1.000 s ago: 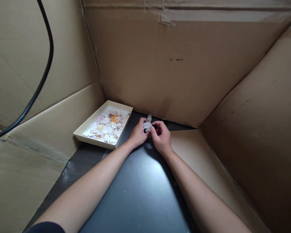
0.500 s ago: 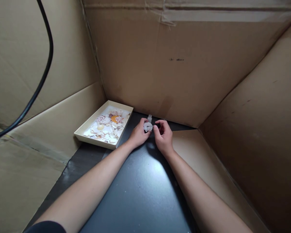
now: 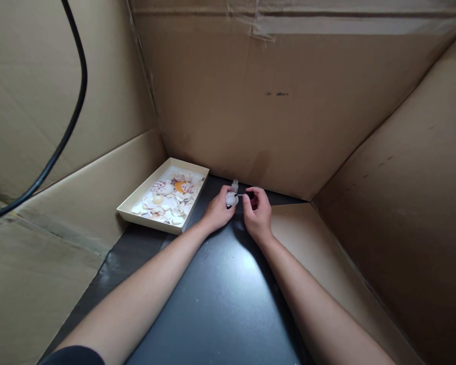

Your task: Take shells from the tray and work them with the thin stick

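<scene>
My left hand (image 3: 216,210) is closed around a small whitish, translucent rounded piece (image 3: 231,199), gripped between thumb and fingers. Just beyond it stands a pale, ridged piece (image 3: 234,185), like a small clear bottle neck; whether the two are joined I cannot tell. My right hand (image 3: 259,212) is pinched shut on a thin pale rod (image 3: 240,195), whose tip points left and reaches the whitish piece. Something dark red (image 3: 254,202) shows inside the curled right fingers, mostly hidden, perhaps the rod's handle. Both hands are close together above the dark table (image 3: 213,304).
A cream tray (image 3: 152,221) of seashells (image 3: 167,200) lies left of my hands. Cardboard walls (image 3: 228,101) rise behind and at both sides. A flat cardboard sheet (image 3: 307,238) lies on the right, and a black cable (image 3: 84,76) hangs at upper left.
My right hand has shifted slightly right, and more of the rod shows between the hands. The whitish piece has turned a little in my left hand.
</scene>
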The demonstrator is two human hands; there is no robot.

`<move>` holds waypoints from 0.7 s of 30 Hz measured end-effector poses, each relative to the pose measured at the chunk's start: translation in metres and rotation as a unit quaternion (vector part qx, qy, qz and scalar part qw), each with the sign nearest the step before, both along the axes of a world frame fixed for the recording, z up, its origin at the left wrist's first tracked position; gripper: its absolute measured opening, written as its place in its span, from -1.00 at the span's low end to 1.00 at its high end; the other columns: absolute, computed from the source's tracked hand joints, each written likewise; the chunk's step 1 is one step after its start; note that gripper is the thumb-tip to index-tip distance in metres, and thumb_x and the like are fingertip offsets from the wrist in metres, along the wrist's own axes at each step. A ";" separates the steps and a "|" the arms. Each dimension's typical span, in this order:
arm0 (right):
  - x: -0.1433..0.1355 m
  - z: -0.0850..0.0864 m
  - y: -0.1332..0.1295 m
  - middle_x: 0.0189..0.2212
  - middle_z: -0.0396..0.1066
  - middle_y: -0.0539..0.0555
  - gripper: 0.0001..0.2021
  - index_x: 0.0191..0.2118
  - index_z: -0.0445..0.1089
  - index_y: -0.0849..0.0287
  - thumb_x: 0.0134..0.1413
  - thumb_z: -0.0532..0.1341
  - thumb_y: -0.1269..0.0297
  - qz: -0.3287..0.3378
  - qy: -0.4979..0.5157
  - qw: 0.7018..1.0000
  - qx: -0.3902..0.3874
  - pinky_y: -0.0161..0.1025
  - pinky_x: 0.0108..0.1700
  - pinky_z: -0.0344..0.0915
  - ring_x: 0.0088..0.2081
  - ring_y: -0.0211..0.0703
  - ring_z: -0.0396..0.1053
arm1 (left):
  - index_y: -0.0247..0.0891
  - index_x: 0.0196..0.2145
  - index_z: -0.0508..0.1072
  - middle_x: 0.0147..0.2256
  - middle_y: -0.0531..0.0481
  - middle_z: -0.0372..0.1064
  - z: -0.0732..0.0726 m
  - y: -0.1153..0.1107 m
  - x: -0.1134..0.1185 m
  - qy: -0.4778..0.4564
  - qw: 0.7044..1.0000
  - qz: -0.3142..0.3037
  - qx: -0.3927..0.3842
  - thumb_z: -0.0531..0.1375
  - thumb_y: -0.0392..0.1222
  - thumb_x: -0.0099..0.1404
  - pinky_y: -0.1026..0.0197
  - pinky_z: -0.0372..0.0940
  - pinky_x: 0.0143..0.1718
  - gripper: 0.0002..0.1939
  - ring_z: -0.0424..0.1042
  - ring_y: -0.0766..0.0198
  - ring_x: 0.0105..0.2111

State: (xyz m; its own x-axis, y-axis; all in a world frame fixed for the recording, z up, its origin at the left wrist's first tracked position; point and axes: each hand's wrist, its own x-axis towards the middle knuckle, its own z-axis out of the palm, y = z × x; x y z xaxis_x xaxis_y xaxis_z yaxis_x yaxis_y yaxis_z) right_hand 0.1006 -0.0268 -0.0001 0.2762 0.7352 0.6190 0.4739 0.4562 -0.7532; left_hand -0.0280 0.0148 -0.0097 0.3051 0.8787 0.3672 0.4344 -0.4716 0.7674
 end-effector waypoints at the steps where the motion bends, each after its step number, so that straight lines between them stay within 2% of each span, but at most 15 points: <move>1: 0.000 0.000 0.000 -0.34 0.31 0.02 -0.83 -0.16 0.31 0.15 0.14 0.11 0.23 0.002 0.005 1.000 -0.002 -0.29 -0.35 0.20 -0.42 -0.27 0.21 | -0.18 -0.08 0.20 -0.29 0.02 0.35 0.000 0.000 0.000 0.002 1.000 0.000 0.000 0.13 -0.26 0.16 0.28 0.22 -0.33 -0.65 0.35 0.30 -0.35; 6: -0.002 0.002 -0.003 -0.41 0.29 -0.02 -0.85 -0.20 0.31 0.15 0.12 0.13 0.24 0.059 -0.009 0.998 -0.015 -0.31 -0.38 0.18 -0.46 -0.29 0.19 | -0.17 -0.06 0.19 -0.30 0.04 0.36 0.000 0.000 -0.001 0.005 1.000 -0.008 -0.024 0.15 -0.20 0.16 0.29 0.22 -0.34 -0.63 0.36 0.31 -0.36; 11: -0.001 0.002 -0.003 -0.43 0.28 -0.04 -0.86 -0.24 0.30 0.16 0.09 0.13 0.25 0.028 0.026 0.999 -0.026 -0.32 -0.40 0.16 -0.48 -0.30 0.18 | -0.17 -0.08 0.20 -0.30 0.04 0.35 0.001 -0.001 -0.001 0.018 1.000 0.001 -0.018 0.14 -0.27 0.14 0.28 0.22 -0.33 -0.64 0.35 0.29 -0.36; 15: -0.001 0.001 -0.002 -0.45 0.27 -0.05 -0.89 -0.27 0.31 0.15 0.07 0.13 0.29 0.037 0.012 0.998 -0.040 -0.32 -0.40 0.15 -0.48 -0.30 0.17 | -0.17 -0.08 0.21 -0.31 0.04 0.36 0.001 -0.002 0.000 0.018 1.000 -0.003 -0.024 0.14 -0.26 0.15 0.28 0.22 -0.34 -0.64 0.36 0.28 -0.36; 19: -0.001 0.001 -0.002 -0.41 0.28 -0.03 -0.87 -0.23 0.32 0.17 0.07 0.13 0.30 -0.005 0.001 1.000 -0.024 -0.31 -0.37 0.16 -0.46 -0.29 0.17 | -0.17 -0.09 0.22 -0.33 0.05 0.36 0.002 -0.002 0.000 0.022 0.999 -0.001 -0.028 0.13 -0.24 0.16 0.28 0.22 -0.35 -0.67 0.36 0.28 -0.38; 21: -0.001 0.002 -0.002 -0.41 0.28 -0.03 -0.88 -0.24 0.32 0.16 0.07 0.13 0.30 0.009 0.003 1.000 -0.021 -0.31 -0.38 0.16 -0.47 -0.30 0.17 | -0.17 -0.09 0.22 -0.33 0.05 0.36 0.002 -0.002 0.000 0.025 0.999 -0.002 -0.031 0.14 -0.25 0.15 0.28 0.21 -0.36 -0.66 0.36 0.29 -0.38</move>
State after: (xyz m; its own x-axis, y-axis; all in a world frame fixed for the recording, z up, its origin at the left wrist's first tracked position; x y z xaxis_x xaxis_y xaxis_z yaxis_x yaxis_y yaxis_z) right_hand 0.0991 -0.0293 0.0015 0.2662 0.7649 0.5866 0.4616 0.4331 -0.7742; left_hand -0.0283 0.0128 -0.0078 0.3250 0.8982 0.2961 0.4719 -0.4253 0.7722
